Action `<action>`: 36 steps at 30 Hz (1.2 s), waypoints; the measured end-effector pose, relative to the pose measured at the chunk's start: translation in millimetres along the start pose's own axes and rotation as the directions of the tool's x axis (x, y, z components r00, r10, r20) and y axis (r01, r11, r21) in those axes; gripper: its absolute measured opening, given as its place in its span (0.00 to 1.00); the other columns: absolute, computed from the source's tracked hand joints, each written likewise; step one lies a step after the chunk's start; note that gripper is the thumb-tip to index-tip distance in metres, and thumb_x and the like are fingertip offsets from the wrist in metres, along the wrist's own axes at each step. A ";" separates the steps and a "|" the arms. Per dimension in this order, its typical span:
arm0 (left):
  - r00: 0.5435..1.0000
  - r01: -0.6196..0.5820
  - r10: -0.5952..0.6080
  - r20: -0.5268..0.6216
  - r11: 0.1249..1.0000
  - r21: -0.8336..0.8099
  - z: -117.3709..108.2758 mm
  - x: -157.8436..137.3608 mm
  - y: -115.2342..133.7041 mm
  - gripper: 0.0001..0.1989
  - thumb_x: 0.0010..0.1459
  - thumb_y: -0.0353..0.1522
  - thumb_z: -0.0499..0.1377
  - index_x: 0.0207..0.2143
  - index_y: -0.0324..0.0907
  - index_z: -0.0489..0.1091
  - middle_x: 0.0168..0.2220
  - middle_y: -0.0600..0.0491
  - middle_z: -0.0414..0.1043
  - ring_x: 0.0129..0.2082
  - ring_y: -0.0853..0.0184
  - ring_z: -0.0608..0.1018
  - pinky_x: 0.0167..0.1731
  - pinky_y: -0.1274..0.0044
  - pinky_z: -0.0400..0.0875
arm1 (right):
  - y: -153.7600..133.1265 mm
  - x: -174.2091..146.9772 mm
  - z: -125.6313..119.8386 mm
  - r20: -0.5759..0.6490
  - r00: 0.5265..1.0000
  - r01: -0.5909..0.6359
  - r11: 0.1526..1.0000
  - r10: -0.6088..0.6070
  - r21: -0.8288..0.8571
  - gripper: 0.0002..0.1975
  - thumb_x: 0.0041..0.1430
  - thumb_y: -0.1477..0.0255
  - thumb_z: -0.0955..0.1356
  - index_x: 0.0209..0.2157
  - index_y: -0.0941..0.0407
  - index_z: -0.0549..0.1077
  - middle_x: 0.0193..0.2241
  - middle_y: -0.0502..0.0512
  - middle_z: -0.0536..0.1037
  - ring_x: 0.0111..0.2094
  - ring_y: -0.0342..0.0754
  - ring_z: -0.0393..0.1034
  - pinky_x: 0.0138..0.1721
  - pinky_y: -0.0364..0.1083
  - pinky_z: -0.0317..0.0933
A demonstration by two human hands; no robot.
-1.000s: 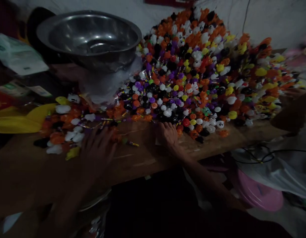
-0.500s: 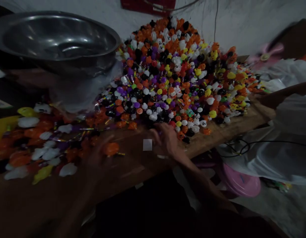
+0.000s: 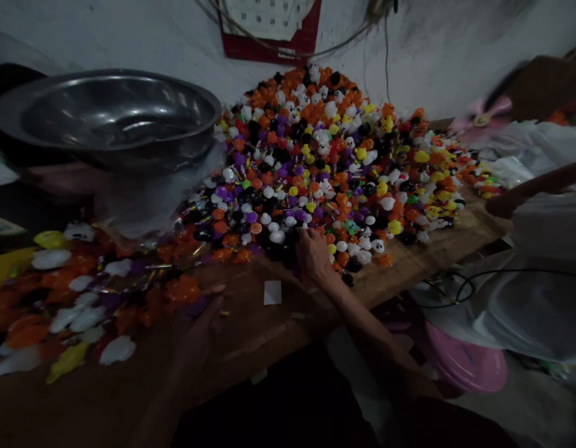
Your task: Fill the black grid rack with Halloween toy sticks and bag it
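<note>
My left hand (image 3: 201, 323) is low over the table at the near end of a smaller group of novelty pieces, dark and partly blurred. A purple novelty piece (image 3: 194, 307) shows on its far side and a short striped stick end pokes out on the right, so the fingers seem closed around it. Beside it lies an orange piece (image 3: 182, 290). At the front edge of a big heap of small plastic novelty pieces (image 3: 311, 168), in orange, white, black, purple and yellow, my right hand (image 3: 314, 254) has its fingers curled in; what they pinch is hidden.
A large steel basin (image 3: 129, 140) stands raised at the left. On the wooden table lies a small white square (image 3: 273, 292). Another person's arm (image 3: 535, 190) reaches in from the right, near a pink fan (image 3: 482, 118). Below the table edge sits a pink tub (image 3: 469, 361).
The view has tilted up. My right hand has closed its fingers at the heap's edge. The orange piece by my left hand now lies among the group, and a purple one is at that hand.
</note>
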State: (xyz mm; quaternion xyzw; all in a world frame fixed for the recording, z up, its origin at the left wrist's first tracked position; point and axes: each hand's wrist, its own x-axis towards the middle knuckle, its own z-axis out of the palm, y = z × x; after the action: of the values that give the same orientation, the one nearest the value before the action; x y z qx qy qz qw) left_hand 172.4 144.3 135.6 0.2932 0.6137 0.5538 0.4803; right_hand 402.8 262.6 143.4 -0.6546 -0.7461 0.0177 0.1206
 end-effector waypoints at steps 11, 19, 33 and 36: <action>1.000 -0.001 -0.001 0.026 0.997 0.073 6.2 -8.3 -11.1 0.27 0.43 0.52 0.71 0.39 0.43 0.76 0.35 0.52 0.80 0.16 0.77 0.60 0.14 0.82 0.51 | 72.2 19.2 -22.4 -0.342 0.935 -0.084 0.995 0.097 0.052 0.14 0.70 0.74 0.61 0.44 0.57 0.79 0.42 0.62 0.80 0.42 0.52 0.73 0.42 0.47 0.63; 0.974 0.094 -0.106 0.200 0.993 0.069 31.8 -22.0 -9.0 0.30 0.45 0.56 0.68 0.40 0.41 0.78 0.37 0.48 0.81 0.15 0.79 0.59 0.13 0.81 0.54 | 102.7 61.5 -40.3 -0.231 0.972 -0.078 0.983 0.038 -0.164 0.15 0.69 0.70 0.65 0.52 0.58 0.77 0.46 0.64 0.79 0.51 0.59 0.67 0.52 0.53 0.60; 0.958 -0.096 0.153 0.244 0.968 -0.230 35.5 -8.0 4.4 0.36 0.56 0.48 0.68 0.64 0.49 0.64 0.70 0.41 0.59 0.50 0.56 0.82 0.43 0.69 0.81 | -16.8 13.0 -64.3 -0.146 0.988 0.136 0.174 0.045 0.975 0.13 0.54 0.62 0.75 0.37 0.52 0.73 0.29 0.47 0.75 0.30 0.45 0.71 0.34 0.45 0.65; 0.942 -0.104 0.193 0.273 0.945 -0.311 31.3 -11.8 17.5 0.39 0.58 0.48 0.66 0.68 0.53 0.58 0.71 0.43 0.56 0.48 0.55 0.83 0.41 0.67 0.82 | -44.3 -1.7 -49.4 0.062 0.998 -0.062 -0.062 -0.009 0.996 0.17 0.47 0.62 0.78 0.34 0.52 0.72 0.27 0.45 0.75 0.28 0.44 0.72 0.32 0.43 0.66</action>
State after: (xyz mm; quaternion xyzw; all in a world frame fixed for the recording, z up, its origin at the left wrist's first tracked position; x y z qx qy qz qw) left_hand 202.3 150.0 157.9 0.3455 0.4209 0.6224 0.5622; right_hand 370.0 248.1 199.3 -0.3740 -0.4879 0.5741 0.5408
